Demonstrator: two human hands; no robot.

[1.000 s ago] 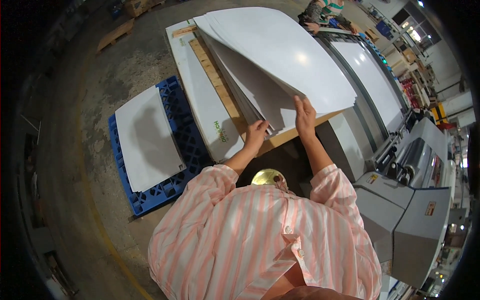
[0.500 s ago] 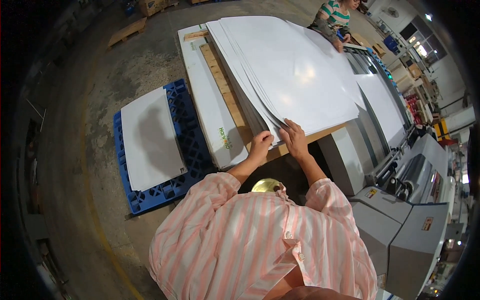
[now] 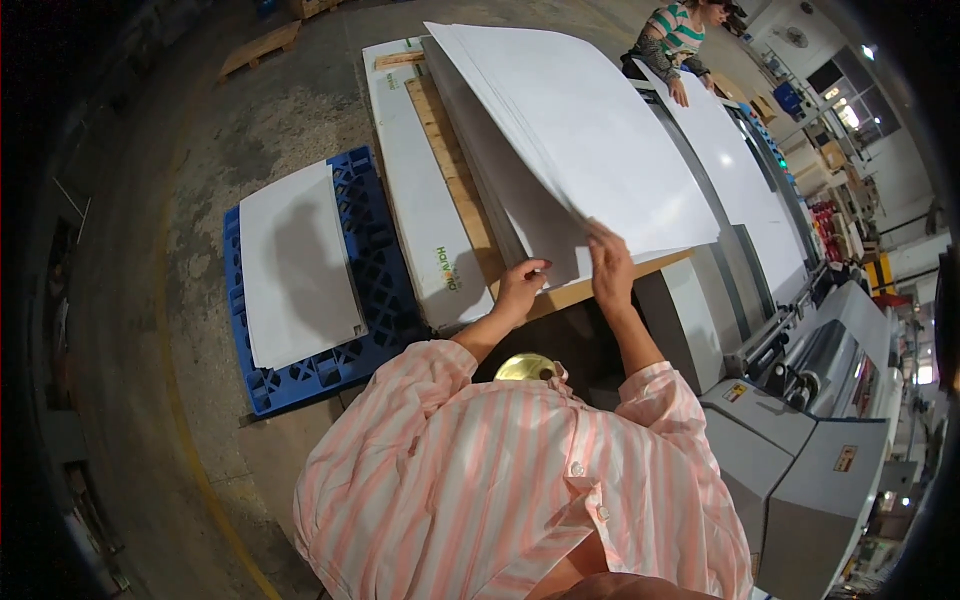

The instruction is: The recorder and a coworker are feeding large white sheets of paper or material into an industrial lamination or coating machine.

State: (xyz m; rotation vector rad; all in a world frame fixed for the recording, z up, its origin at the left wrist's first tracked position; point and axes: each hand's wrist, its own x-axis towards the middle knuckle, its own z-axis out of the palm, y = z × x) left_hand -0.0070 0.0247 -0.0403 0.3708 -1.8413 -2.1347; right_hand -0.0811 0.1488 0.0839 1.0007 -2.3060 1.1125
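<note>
Shift: lifted sheets (image 3: 590,150) fanned higher than half a second before.
Grip: right hand (image 3: 610,270) pinched sheet edge at 6 o'clock; left hand (image 3: 520,290) pressed stack (image 3: 520,220).
Risk: sheets could slip or crease.

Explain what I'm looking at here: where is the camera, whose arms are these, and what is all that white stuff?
The camera sits on a person's head, looking down, so the striped pink shirt and both forearms are the wearer's own. The fisheye lens bends straight edges. The left hand rests on the near edge of a stack of large white sheets on a wooden pallet. The right hand lifts a bundle of sheets by its near corner. A smaller white stack lies on a blue plastic pallet to the left. Grey machinery stands on the right, and another person works at the far end.
</note>
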